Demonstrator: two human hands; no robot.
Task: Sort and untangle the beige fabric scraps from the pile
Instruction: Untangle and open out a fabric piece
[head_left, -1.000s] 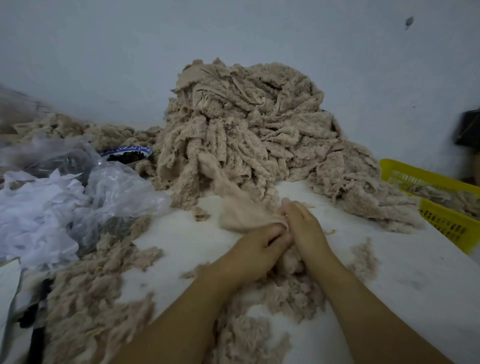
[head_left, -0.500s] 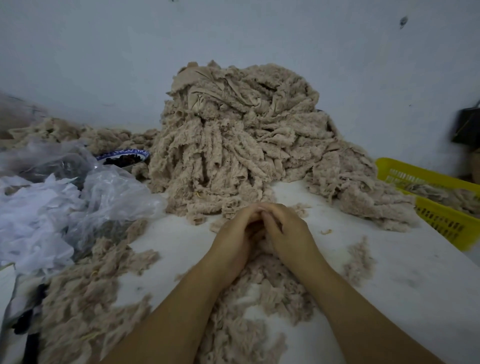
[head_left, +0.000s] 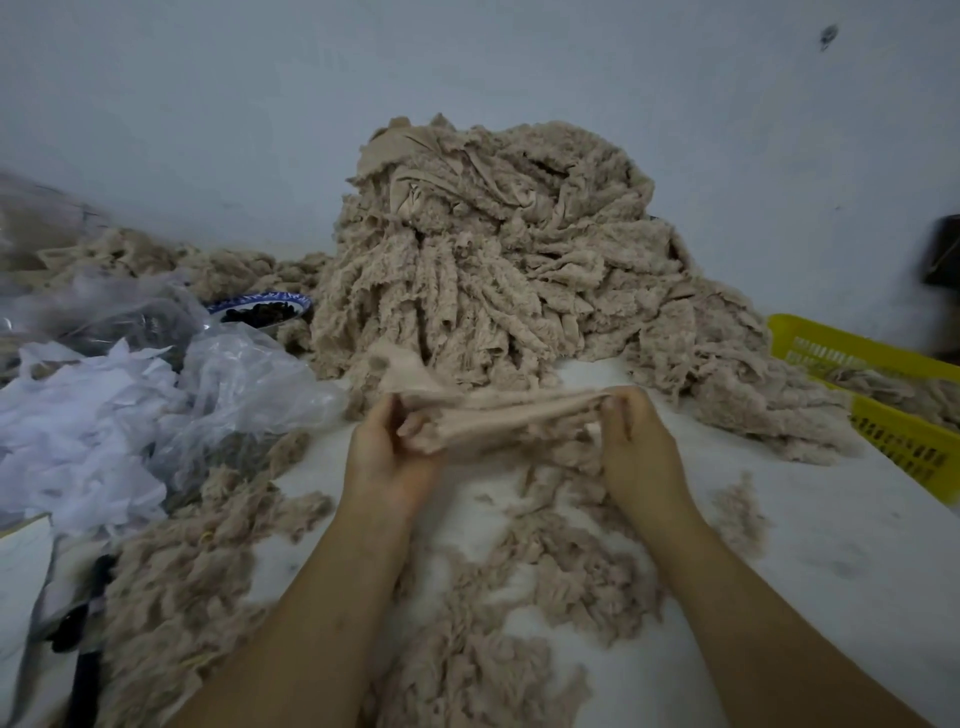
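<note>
While hovering over loose beige fluff (head_left: 545, 597) strewn on white tabletop (head_left: 831, 519): left hand (head_left: 384, 457) and right hand (head_left: 639, 457), fingers curled, pinching opposite ends of smooth beige fabric strip (head_left: 509, 415) stretched level between, just before tall heap of beige fabric scraps (head_left: 493, 260).

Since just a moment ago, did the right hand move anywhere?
Yes. The right hand moved right, toward the yellow basket and away from the left hand, stretching the beige scrap between both hands.

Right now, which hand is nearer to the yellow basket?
The right hand. It grips one end of the scrap, left of the basket; the left hand grips the other end, farther left.
</note>
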